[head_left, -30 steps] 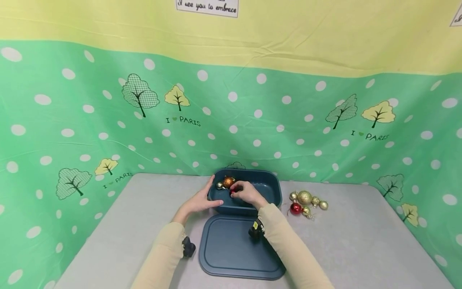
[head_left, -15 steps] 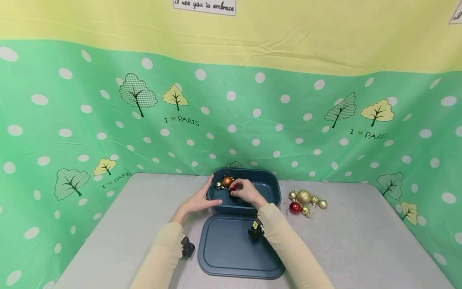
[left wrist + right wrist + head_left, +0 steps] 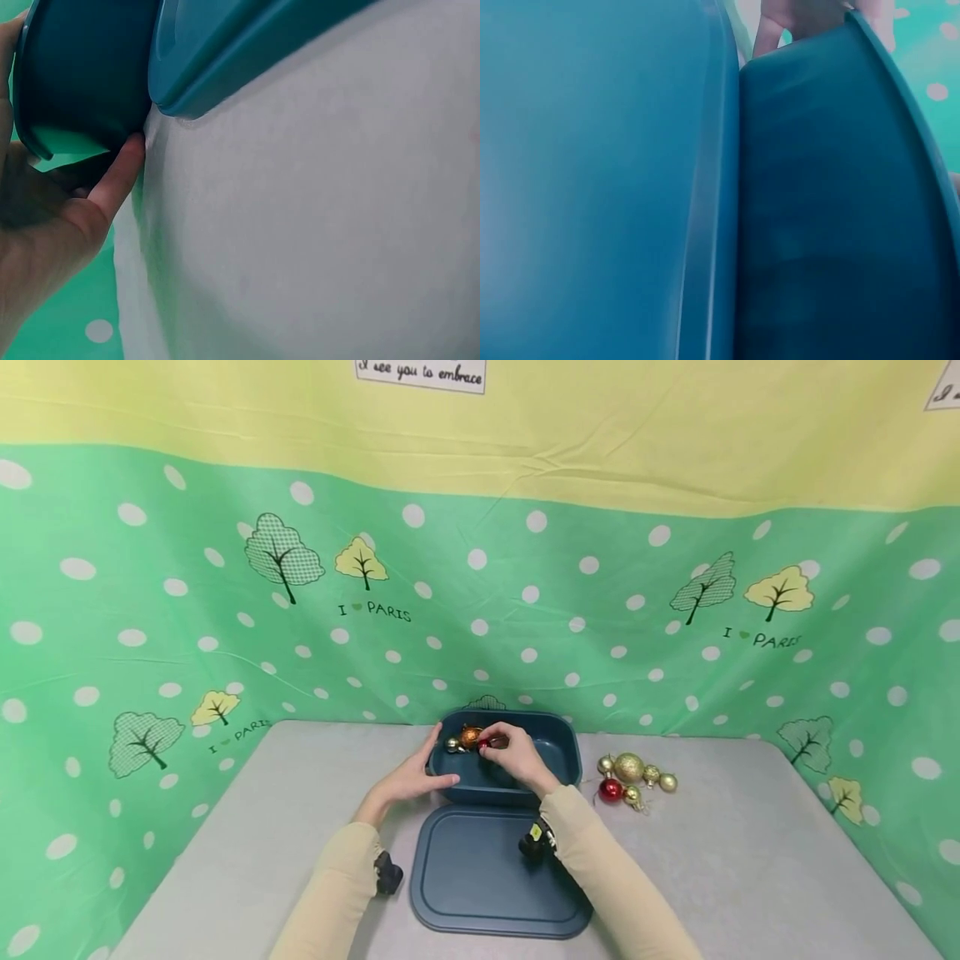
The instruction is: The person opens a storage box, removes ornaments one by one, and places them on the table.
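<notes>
My right hand (image 3: pixel 516 755) reaches inside the dark blue box (image 3: pixel 486 795) and pinches a small shiny red bauble (image 3: pixel 483 746) between thumb and fingertips. Left of it, in the box's back left part, lie an orange glittery bauble (image 3: pixel 470 737) and a small gold bauble (image 3: pixel 452 744). Against the box's left end rests my left hand (image 3: pixel 408 778), its fingers straight along that side and its thumb on the front wall. The left wrist view shows that thumb (image 3: pixel 120 176) touching the box low on its wall. The right wrist view does not show the red bauble.
A flat blue lid (image 3: pixel 495 881) lies on the grey table (image 3: pixel 750 860) in front of the box. Right of the box sit several gold baubles (image 3: pixel 628 767) and a red bauble (image 3: pixel 611 790). A polka-dot curtain (image 3: pixel 480 593) hangs behind the table.
My right hand has risen a little and shifted slightly toward the back of the box, with the red bauble between its fingertips. The left hand stays in place at the box.
</notes>
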`<state>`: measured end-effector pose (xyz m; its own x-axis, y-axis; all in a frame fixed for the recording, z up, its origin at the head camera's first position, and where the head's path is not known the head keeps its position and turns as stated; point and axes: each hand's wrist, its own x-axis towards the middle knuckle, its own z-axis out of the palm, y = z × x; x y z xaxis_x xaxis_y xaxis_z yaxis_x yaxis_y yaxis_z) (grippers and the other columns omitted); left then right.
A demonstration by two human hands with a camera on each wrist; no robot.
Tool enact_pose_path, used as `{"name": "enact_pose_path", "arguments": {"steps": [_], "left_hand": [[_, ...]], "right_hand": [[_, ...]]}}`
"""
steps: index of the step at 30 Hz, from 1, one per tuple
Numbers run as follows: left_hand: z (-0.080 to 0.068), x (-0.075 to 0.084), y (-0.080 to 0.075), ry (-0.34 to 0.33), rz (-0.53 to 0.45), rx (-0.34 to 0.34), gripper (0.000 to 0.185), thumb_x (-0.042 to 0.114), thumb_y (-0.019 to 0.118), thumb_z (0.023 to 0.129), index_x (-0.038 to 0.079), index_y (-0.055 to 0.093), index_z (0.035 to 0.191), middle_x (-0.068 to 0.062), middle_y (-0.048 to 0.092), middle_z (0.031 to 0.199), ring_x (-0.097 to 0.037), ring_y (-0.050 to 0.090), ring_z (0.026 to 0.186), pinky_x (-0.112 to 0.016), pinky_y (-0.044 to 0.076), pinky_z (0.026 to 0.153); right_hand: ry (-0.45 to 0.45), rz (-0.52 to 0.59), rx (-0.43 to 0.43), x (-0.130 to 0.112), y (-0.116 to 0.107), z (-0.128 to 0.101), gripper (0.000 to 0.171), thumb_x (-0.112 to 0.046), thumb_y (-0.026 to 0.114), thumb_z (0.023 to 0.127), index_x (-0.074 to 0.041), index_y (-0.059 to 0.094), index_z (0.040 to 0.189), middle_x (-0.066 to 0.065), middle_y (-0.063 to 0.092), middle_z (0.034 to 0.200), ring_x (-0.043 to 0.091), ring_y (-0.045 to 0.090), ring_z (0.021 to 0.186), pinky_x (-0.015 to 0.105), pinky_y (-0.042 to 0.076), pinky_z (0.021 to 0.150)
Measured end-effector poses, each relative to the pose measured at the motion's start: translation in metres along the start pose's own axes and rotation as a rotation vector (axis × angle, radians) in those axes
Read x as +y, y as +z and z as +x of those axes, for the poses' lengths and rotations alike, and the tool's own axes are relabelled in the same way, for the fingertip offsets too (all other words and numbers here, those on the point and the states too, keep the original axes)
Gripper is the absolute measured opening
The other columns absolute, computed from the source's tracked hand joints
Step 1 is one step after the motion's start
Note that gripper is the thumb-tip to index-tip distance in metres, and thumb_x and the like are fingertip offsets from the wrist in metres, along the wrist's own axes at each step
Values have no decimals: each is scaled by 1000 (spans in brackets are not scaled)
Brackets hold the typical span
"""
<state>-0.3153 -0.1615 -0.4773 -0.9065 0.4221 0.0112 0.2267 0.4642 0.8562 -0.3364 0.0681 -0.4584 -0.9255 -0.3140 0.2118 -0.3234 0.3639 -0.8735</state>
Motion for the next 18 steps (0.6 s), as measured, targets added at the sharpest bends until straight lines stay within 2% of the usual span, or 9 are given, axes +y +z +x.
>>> {"name": "enact_pose_path", "arguments": {"steps": [5,11,18], "left_hand": [[0,1,0,-3,0,-7,104,33,70,88,14,-6,156,-18,-1,159,-39,7,143,-56,14,112],[-1,2,1,-15,3,-5,103,32,70,88,14,-5,156,-18,-1,160,-39,6,143,-57,13,112],[-1,1,0,-5,24,-4,105,32,71,87,13,-6,156,-17,-1,160,-40,6,143,-58,14,112]], "right_hand": [[-56,-6,26,-3,-6,-7,16,-1,67,88,1,66,103,9,66,99,23,62,89,38,53,79],[12,-10,45,-9,-17,-15,15,-3,70,87,-4,68,102,5,67,98,22,62,91,41,53,82],[20,-38,48,-10,-30,-23,15,-2,71,87,-6,69,101,5,66,99,23,62,93,42,52,84]]}}
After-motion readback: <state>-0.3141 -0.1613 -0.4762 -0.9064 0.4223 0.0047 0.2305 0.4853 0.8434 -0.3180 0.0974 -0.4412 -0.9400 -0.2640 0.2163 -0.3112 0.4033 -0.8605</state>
